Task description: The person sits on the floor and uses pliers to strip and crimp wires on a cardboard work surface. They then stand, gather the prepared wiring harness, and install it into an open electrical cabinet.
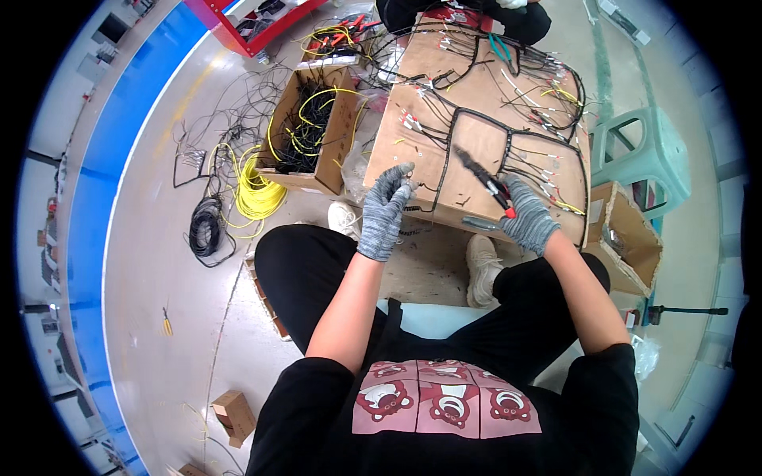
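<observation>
**Wire harness (482, 118) spread over the cardboard worktop (494, 141)**

Fingers first: on my feed, my left gloved hand (383, 210) is at the worktop's near left edge, thumb and forefinger drawn close together beside a thin dark wire end. Can't tell from here if they pinch it. My right gloved hand (529, 216) has its fingers wrapped round the red-handled pliers (486, 178), nose pointing up and left, over the harness loop.

Harness: black-wrapped trunks, loose ends with white and red tips, some yellow wires. I judge it light, bendy, springy at the branches, not very slippery in knit gloves. Thin ends look the fragile part; I'd hold the wrapped trunk near a junction and not tug the tips.

Further out: teal-handled pliers (500, 49) on the far part. Left of the worktop, a box (337, 151) of black wire, then a yellow coil (258, 194) and a black coil (205, 226) on the floor. Right: green stool (673, 163), open carton (637, 266).
</observation>
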Demonstrator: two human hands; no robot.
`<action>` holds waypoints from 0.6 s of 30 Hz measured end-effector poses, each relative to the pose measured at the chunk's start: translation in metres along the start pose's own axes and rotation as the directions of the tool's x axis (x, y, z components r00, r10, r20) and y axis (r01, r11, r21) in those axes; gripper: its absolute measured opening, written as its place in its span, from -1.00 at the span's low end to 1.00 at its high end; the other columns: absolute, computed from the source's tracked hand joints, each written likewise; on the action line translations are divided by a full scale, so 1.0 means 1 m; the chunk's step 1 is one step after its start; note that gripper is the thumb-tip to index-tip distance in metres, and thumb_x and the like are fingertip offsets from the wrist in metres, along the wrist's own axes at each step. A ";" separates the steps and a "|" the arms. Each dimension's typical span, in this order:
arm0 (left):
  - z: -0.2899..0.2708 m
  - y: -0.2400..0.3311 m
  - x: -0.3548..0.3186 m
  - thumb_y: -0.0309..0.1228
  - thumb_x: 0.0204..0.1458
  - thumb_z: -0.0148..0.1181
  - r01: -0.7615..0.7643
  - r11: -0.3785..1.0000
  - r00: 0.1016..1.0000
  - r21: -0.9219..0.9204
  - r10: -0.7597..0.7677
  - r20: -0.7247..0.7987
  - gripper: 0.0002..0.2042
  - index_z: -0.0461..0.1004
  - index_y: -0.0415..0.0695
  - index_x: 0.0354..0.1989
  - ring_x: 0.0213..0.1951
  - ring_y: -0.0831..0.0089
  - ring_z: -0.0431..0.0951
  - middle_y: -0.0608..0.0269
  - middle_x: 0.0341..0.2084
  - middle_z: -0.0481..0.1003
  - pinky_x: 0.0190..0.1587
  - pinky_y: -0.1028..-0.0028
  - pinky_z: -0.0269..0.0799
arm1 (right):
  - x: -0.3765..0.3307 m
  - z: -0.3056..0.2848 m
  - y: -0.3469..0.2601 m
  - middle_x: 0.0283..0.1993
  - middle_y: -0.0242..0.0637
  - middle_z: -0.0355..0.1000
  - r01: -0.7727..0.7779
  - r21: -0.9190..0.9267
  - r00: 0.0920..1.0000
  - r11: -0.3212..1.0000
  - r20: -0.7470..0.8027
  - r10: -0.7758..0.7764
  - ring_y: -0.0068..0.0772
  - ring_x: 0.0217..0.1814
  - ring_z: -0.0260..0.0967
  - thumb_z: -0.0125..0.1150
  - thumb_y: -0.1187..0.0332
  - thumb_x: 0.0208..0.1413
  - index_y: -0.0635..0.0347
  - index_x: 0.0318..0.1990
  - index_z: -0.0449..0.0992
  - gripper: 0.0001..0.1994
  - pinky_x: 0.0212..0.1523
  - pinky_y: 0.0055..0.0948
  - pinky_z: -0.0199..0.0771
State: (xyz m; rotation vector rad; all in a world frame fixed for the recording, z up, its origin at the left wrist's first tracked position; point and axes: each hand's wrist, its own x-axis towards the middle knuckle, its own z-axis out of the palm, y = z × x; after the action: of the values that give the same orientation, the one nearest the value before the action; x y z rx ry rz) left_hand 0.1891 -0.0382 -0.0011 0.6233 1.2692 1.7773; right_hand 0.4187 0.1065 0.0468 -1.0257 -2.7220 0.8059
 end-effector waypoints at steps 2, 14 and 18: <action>0.001 0.006 -0.002 -0.62 0.06 0.03 -0.003 1.000 1.000 0.007 0.003 0.003 -0.66 0.39 -0.14 0.05 -0.26 0.64 0.40 0.38 -0.29 0.42 -0.12 0.65 0.32 | 0.007 0.009 -0.002 0.02 0.15 0.26 0.077 -0.104 0.996 0.992 0.054 -0.072 0.07 0.12 0.20 0.18 0.40 -0.22 0.38 0.09 0.21 -0.39 0.19 -0.24 0.16; -0.006 0.003 -0.003 -0.61 0.09 0.00 -0.104 0.986 0.994 0.132 0.100 0.042 -0.69 0.37 -0.18 0.04 -0.10 0.57 0.40 0.30 -0.08 0.43 -0.01 0.57 0.31 | 0.022 0.015 -0.033 0.18 0.16 0.12 0.175 -0.312 0.967 0.934 0.232 -0.104 0.09 0.28 0.02 0.21 0.31 -0.25 0.43 0.21 0.05 -0.21 0.36 -0.21 -0.13; -0.009 0.000 -0.001 -0.63 0.10 -0.04 -0.099 0.981 0.993 0.169 0.086 0.083 -0.69 0.37 -0.19 0.03 -0.05 0.58 0.38 0.31 -0.06 0.43 0.05 0.56 0.26 | 0.024 0.006 -0.042 0.22 0.20 0.05 0.153 -0.314 0.957 0.937 0.283 -0.061 0.17 0.32 -0.05 0.18 0.37 -0.22 0.40 0.24 0.01 -0.21 0.36 -0.17 -0.13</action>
State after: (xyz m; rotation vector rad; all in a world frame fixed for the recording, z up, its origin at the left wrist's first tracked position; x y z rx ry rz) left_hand 0.1826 -0.0436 -0.0044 0.8521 1.3713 1.7133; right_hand 0.3742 0.0930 0.0618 -0.8603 -3.1994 0.5069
